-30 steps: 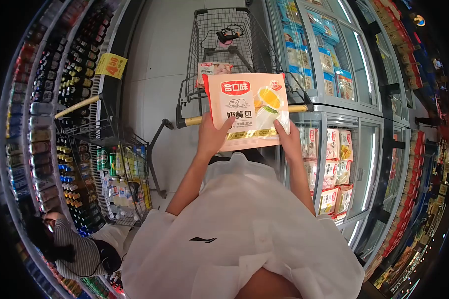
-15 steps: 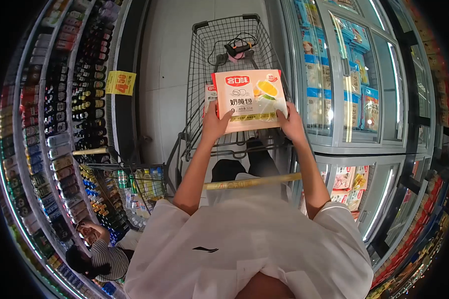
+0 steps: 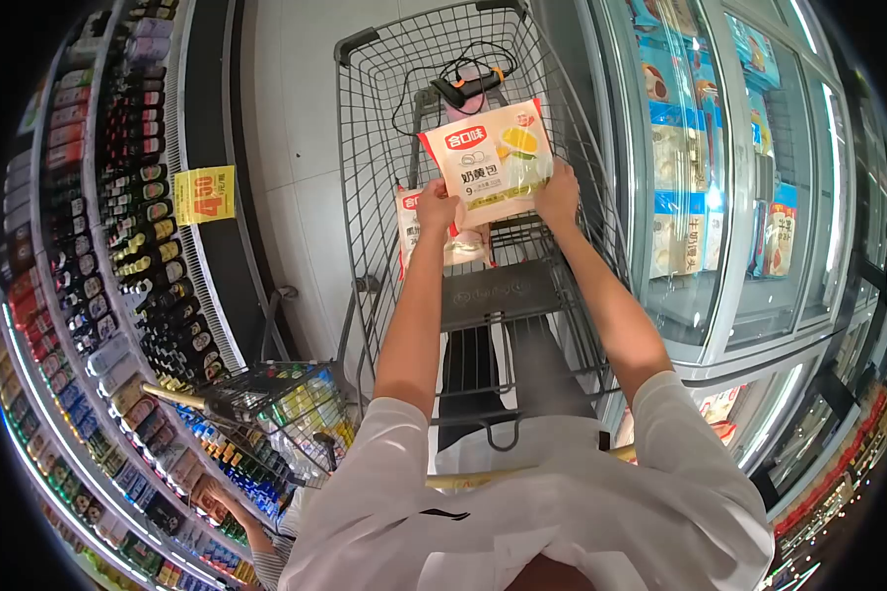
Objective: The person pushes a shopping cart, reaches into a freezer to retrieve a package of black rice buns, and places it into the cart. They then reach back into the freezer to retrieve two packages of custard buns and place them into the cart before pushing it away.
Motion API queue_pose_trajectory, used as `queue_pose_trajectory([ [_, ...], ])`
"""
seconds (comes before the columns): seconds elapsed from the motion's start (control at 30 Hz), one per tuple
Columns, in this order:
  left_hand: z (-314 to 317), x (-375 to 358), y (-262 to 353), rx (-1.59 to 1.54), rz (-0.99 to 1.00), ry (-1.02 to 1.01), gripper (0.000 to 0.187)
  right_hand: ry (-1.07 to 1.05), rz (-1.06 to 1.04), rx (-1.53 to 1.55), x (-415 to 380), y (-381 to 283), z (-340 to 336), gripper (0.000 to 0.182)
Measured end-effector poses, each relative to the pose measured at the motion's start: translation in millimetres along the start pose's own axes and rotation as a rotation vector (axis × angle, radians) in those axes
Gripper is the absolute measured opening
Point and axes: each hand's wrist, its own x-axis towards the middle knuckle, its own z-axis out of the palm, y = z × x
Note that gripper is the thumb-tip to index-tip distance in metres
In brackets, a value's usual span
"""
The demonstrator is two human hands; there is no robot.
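A cream and red food package [image 3: 493,158] with a yellow bun picture is held between both hands over the wire shopping cart [image 3: 601,187]. My left hand [image 3: 436,209] grips its lower left corner, and my right hand [image 3: 559,197] is closed on its right edge. Beneath it, a second similar package [image 3: 411,231] lies inside the cart, partly covered. Further forward in the cart is a black and orange handheld device [image 3: 468,89] with a coiled black cable, on top of something pink.
Shelves of bottles and cans [image 3: 158,246] line the left, with a yellow price sign [image 3: 205,195]. Glass-door freezers [image 3: 680,286] stand close on the right. Another cart [image 3: 296,414] with goods is at lower left, near another person's arm [image 3: 241,517].
The held package has moved forward and tilted, lying deeper over the cart. More of the second package and the cart shows. The view has shifted, and the other person is now mostly out of frame.
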Motion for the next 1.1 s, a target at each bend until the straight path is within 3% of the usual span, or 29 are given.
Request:
queue_pose_trajectory([
  [0.17, 33.4, 69.8, -37.1, -0.089, 0.113, 0.002, 0.057, -0.009, -0.112, -0.016, 37.7, 30.3, 60.5, 0.065],
  [0.23, 41.8, 73.8, -33.3, 0.274, 0.127, 0.034, 0.074, -0.107, -0.210, -0.177, 42.9, 39.9, 73.1, 0.070],
  [0.27, 46.2, 77.4, -35.4, 0.360, 0.150, -0.028, 0.092, -0.112, -0.207, -0.178, 44.7, 44.8, 78.8, 0.070],
  [0.37, 69.4, 88.3, -59.1, 0.426, 0.266, 0.056, 0.101, -0.382, -0.227, -0.443, 39.3, 67.1, 96.3, 0.072],
  [0.4, 63.0, 76.1, -28.1, 0.392, 0.169, -0.065, 0.103, -0.384, -0.226, -0.440, 35.0, 74.5, 104.0, 0.072],
  [0.5, 56.2, 88.1, -18.5, 0.511, 0.203, -0.149, 0.100, -0.281, -0.233, -0.516, 30.3, 76.2, 107.6, 0.073],
  [0.53, 57.1, 85.0, -10.1, 0.504, 0.211, -0.153, 0.100, -0.380, -0.181, -0.547, 25.7, 69.8, 99.1, 0.073],
  [0.57, 57.5, 79.2, -2.1, 0.728, 0.159, -0.114, 0.097, -0.482, -0.126, -0.576, 21.1, 64.3, 88.4, 0.073],
  [0.6, 56.9, 72.4, 6.1, 0.953, 0.106, -0.071, 0.095, -0.486, -0.151, -0.562, 17.2, 68.6, 85.9, 0.057],
  [0.63, 61.1, 71.3, -6.6, 0.953, 0.114, -0.067, 0.095, -0.478, -0.152, -0.561, 13.4, 75.2, 86.4, 0.057],
  [0.7, 71.6, 59.2, -36.8, 1.215, 0.141, -0.141, 0.090, -0.923, -0.040, -0.487, 4.8, 82.3, 84.5, 0.031],
  [0.77, 82.5, 21.4, -55.2, 1.101, 0.118, -0.092, 0.071, -0.892, -0.131, -0.424, -23.3, 82.2, 68.5, 0.025],
  [0.83, 63.3, -36.7, -11.5, 1.296, 0.300, -0.532, 0.047, -0.855, -0.220, -0.362, -51.1, 78.6, 41.9, 0.023],
  [0.87, 55.9, -65.3, 3.1, 1.163, 0.322, -0.636, 0.042, -0.843, -0.277, -0.334, -65.6, 75.4, 25.0, 0.023],
  [0.93, 38.5, -124.6, 26.7, 1.038, 0.346, -0.732, 0.040, -0.820, -0.336, -0.298, -93.9, 69.1, -11.3, 0.024],
  [1.0, 16.4, -181.9, 53.6, 0.830, 0.455, -0.858, 0.041, -0.803, -0.257, -0.237, -114.6, 56.9, -49.9, 0.024],
  [1.1, -16.0, -263.9, 88.3, 0.700, 0.384, -0.760, 0.047, -0.814, -0.278, -0.265, -143.7, 36.1, -104.1, 0.024],
])
